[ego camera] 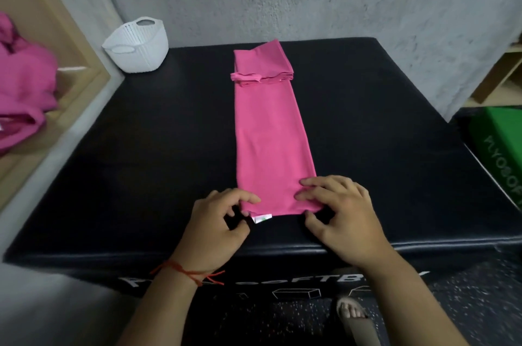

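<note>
1. A pink cloth (272, 142), folded into a long narrow strip, is lying down the middle of the black padded box (141, 153), reaching from near its front edge toward the far edge.
2. The left hand (217, 222) is pinching the strip's near left corner between thumb and curled fingers, beside a white label (262, 218).
3. The right hand (339, 218) is pinching the near right corner, fingers bent on top, thumb at the hem.
4. A folded pink stack (262, 63) is sitting at the strip's far end; a white basket (138, 46) is standing at the far left corner.
</note>
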Demonstrator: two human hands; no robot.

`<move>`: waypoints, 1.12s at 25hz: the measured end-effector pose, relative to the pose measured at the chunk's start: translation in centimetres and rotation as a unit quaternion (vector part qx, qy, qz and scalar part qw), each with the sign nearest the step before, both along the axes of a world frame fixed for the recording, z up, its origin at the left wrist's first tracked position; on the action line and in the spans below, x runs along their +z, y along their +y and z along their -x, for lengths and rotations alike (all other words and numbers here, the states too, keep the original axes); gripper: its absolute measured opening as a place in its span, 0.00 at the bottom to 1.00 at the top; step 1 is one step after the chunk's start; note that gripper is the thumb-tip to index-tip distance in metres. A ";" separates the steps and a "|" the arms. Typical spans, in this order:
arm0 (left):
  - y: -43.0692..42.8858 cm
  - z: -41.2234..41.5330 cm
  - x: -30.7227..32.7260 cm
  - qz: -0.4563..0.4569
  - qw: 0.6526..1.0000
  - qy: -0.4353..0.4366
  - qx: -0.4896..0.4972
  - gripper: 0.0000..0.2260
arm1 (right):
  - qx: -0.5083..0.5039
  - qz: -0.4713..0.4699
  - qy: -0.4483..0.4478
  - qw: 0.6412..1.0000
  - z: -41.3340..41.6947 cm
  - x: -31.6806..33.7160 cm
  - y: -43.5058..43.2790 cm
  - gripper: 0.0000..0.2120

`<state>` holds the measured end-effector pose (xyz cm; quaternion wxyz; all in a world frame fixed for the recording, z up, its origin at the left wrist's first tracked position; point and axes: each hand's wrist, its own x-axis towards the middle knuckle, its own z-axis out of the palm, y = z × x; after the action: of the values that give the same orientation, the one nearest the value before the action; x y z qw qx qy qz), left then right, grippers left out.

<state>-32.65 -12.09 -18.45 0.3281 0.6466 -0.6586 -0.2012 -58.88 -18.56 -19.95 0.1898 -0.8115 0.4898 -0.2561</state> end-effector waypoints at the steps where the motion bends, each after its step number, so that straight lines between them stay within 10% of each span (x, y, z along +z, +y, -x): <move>1: -0.1 -0.1 -0.1 0.012 1.000 0.006 0.016 0.21 | -0.001 0.008 -0.005 1.000 -0.1 -0.1 0.1 0.15; 9: -1.4 -0.1 -1.1 0.130 0.988 -0.082 -0.026 0.09 | 0.003 0.047 0.035 0.998 -0.6 0.2 -0.1 0.17; 19: -1.7 -0.1 -0.5 0.086 0.995 0.034 0.027 0.10 | 0.057 0.103 0.067 0.991 -0.4 0.0 -1.1 0.26; 28: -2.1 -0.2 0.1 0.032 0.992 0.104 0.057 0.08 | 0.088 0.071 -0.083 0.990 -0.2 -0.5 -2.8 0.15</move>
<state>-32.45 -14.21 -18.32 0.4264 0.6480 -0.5887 -0.2272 -58.73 -21.32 -20.47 0.1932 -0.8390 0.3791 -0.3390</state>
